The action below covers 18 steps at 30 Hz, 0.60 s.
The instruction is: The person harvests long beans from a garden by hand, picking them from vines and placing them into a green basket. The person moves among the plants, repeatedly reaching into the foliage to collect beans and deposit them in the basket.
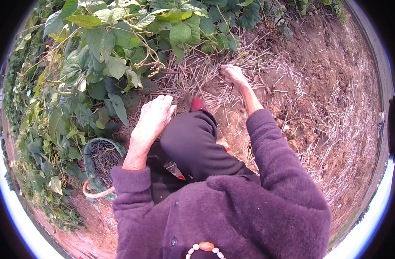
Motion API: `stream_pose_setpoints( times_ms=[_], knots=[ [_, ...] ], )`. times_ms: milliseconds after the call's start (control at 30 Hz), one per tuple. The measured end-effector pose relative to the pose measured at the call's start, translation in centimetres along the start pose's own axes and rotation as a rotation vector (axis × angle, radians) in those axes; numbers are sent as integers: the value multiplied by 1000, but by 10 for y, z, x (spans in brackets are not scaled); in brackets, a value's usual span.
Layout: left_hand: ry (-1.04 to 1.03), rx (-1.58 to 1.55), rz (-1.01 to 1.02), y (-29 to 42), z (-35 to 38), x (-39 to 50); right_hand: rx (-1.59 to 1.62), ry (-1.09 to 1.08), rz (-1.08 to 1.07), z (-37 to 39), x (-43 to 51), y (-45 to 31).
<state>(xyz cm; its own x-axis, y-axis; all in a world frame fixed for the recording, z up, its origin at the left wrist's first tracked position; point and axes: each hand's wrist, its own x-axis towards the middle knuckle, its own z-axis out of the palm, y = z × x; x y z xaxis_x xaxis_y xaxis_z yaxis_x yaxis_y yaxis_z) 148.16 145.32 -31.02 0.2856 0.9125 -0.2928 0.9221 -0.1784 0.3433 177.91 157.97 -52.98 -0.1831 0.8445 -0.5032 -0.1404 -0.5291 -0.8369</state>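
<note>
My left hand (pixel 154 116) is above my left knee, beside the leaves, with its back towards me and its fingers curled under. Whether it holds anything is hidden. My right hand (pixel 233 76) is farther forward and to the right, low over dry straw (pixel 204 73). Its fingers are bent inward; a small dark bit shows beneath it, too unclear to name. To the left of my left forearm stands a green bucket (pixel 88 162) with a pale curved handle (pixel 98 193). Many thin dark dry pods (pixel 105 158) lie inside it.
Leafy green bean-like plants (pixel 102 45) spread across the left and the top. Brown soil (pixel 327 55) with scattered straw stretches to the right. My bent leg (pixel 197 145) in dark trousers and a red shoe (pixel 198 104) are between my arms.
</note>
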Motion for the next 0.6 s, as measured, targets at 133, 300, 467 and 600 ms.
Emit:
stream_pose_setpoints(
  times_ms=[133, 300, 467, 600],
  knots=[
    [-25, 10, -11, 1, 2, 2, 382, 3, 16, -3, -2, -10],
    [-60, 48, -22, 5, 1, 5, -64, 177, -244, 16, 9, -13],
    [-77, 67, -44, 5, 1, 6, -250, 359, -409, 42, 24, -21],
    [-64, 62, -16, 2, 6, 8, -407, 348, -207, 39, 49, -25]
  ],
)
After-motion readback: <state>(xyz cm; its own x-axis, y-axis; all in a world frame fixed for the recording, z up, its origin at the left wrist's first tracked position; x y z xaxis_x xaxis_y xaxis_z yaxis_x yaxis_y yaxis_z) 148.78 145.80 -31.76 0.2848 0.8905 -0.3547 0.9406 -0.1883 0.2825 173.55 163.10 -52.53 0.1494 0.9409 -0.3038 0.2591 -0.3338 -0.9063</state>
